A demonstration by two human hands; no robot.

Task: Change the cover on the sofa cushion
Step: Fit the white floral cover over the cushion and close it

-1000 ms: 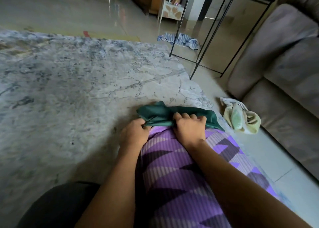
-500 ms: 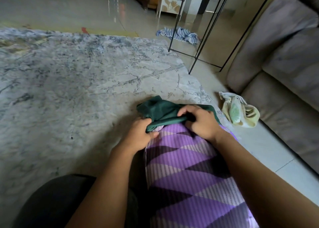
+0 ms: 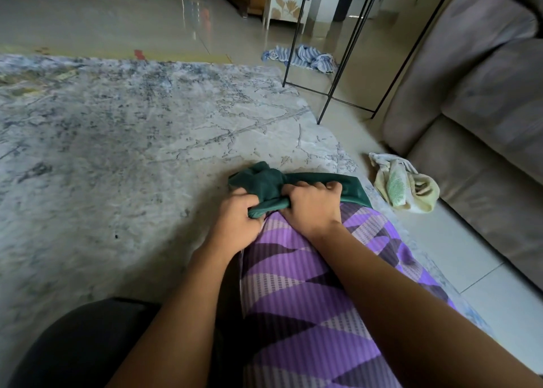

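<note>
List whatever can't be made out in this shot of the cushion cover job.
Head view only:
1. Far end of the purple patterned cushion: hidden under the bunched green cover and both hands.
2. Fingertips of the left hand and right hand: buried in the green folds.
3. Cushion's near end: cut off by the bottom edge, partly behind the forearms.
4. The sofa: cut off by the right edge.

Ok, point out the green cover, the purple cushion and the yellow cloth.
green cover [image 3: 263, 180], head view, bunched left end
purple cushion [image 3: 293, 299], head view, patterned top
yellow cloth [image 3: 404, 187], head view, crumpled middle
</note>
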